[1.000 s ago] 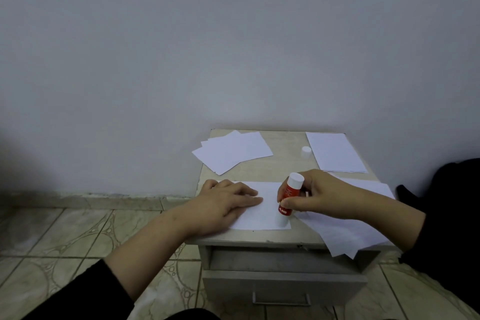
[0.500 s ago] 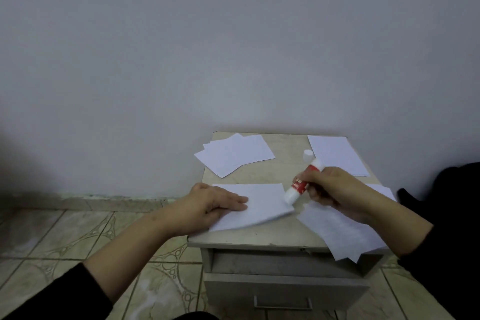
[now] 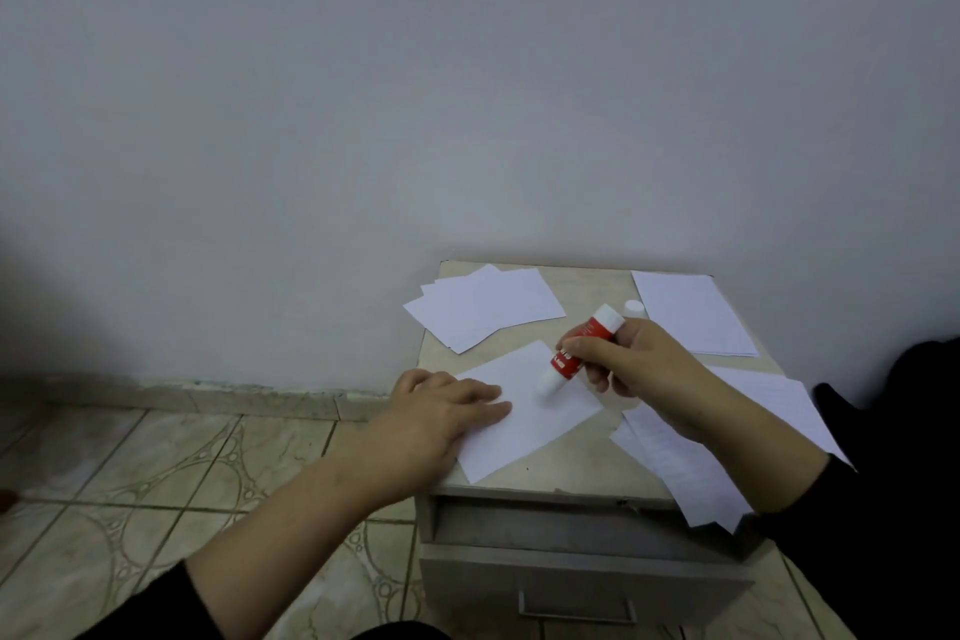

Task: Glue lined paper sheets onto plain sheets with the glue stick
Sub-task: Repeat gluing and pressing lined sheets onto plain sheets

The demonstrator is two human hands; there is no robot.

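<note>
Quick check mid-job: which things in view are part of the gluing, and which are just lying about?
In the job:
- red-and-white glue stick, held in the right hand
- white sheet under its tip, pressed flat by the left hand
- fanned white sheets
- far-right white stack
- overhanging sheets
- small white cap

Lying about:
- open grey drawer
- beige tiled floor

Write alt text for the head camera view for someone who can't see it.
A right hand presses a red glue stick onto a white sheet that the left hand holds flat on a small cabinet. More paper stacks lie around.
</note>
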